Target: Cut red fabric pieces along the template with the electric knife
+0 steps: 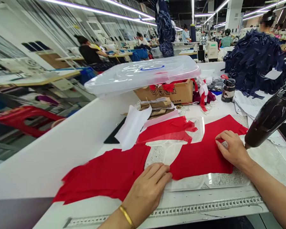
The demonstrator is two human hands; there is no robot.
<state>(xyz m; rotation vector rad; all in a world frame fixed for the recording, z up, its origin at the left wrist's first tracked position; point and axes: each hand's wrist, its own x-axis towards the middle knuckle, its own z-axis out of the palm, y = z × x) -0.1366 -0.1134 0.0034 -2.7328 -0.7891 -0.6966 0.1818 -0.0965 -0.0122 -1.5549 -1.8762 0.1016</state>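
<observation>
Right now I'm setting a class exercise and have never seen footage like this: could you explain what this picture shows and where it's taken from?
This single picture comes from a camera worn on a person's head, looking down at their own bare hands. The left hand lies flat on one piece of red fabric; the right hand presses another red piece. Both pieces lie on a speckled work surface, with a measuring tape along its near edge. A dark iron-like appliance hangs beside the right hand. Behind, other people work near sewing machines.
</observation>
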